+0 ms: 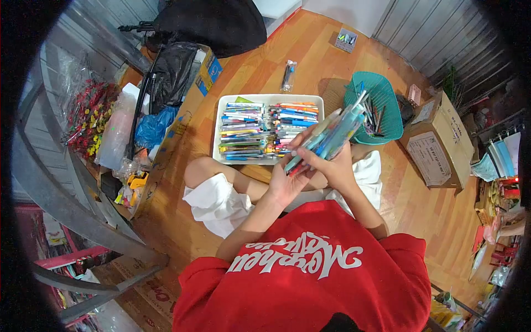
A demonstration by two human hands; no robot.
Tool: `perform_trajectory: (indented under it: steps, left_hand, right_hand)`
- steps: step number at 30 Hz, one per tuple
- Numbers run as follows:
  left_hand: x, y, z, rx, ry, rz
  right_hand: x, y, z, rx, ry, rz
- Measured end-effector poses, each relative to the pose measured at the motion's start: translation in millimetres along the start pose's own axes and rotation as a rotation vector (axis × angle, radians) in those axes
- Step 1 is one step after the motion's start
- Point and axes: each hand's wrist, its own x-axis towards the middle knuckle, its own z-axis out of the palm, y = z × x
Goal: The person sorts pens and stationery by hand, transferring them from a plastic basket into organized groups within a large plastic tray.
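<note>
Pens, a loose bundle of mixed colours, held up slantwise between the tray and the basket, above the lap. Left hand cradles the lower ends, fingers curled around them; right hand closes on the same bundle from the other side, thumb across it (clear barrels, so single pens are hard to count). Just beyond, on the wood floor, a white tray carries two columns of pens laid crosswise, packed along most of its length. So far: those columns laid out; the handful is out of the tray, and more pens stand loose in the teal basket. Farther off, a slim clear packet; to the right, an open cardboard box.
</note>
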Motion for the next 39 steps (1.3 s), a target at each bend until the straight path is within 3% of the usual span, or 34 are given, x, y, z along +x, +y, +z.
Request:
perform_trajectory:
  steps: [8, 13, 20, 23, 25, 26, 29, 36, 39]
  left_hand:
    - [1, -1, -9, 0.006, -0.167, -0.034]
    - [-3, -2, -4, -0.08, -0.133, -0.049]
    - [-3, 0, -17, -0.118, -0.231, -0.018]
    - [-8, -2, 5, -0.038, -0.117, 0.033]
    - [-7, 0, 15, -0.132, -0.305, 0.01]
    - [-7, 0, 17, -0.179, -0.398, -0.002]
    - [-6, -4, 14, -0.114, -0.226, 0.051]
    - [-7, -6, 0, -0.16, -0.309, -0.021]
    - [-15, -7, 16, -0.2, -0.371, 0.011]
  right_hand:
    - [3, 3, 3, 0.137, 0.035, -0.048]
    - [3, -4, 7, 0.23, 0.086, -0.04]
    - [0, -4, 1, 0.249, -0.04, 0.02]
    - [-1, -5, 0, 0.151, -0.087, 0.003]
    - [-1, -7, 1, 0.115, -0.125, 0.011]
    - [-1, -5, 1, 0.098, -0.147, -0.033]
    - [-1, 0, 5, 0.046, -0.209, -0.164]
    - [-3, 0, 10, 0.132, -0.239, -0.261]
    - [4, -6, 8, -0.063, -0.25, -0.421]
